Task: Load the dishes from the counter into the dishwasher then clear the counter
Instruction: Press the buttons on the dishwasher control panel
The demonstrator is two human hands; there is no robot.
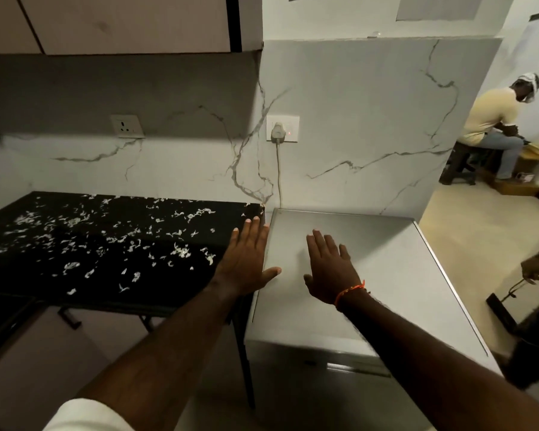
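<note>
Both the left hand (246,259) and the right hand (330,269) are held flat and spread, with nothing gripped. No dishes are seen; white scraps (106,237) are scattered on the black worktop (44,290) at nine o'clock of the dishwasher (371,275). Scraps may be swept onto the floor if wiped carelessly.

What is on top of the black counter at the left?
Many small white scraps lie scattered over the black counter. The left hand is held flat above its right end and covers that part. No dishes are visible.
</note>
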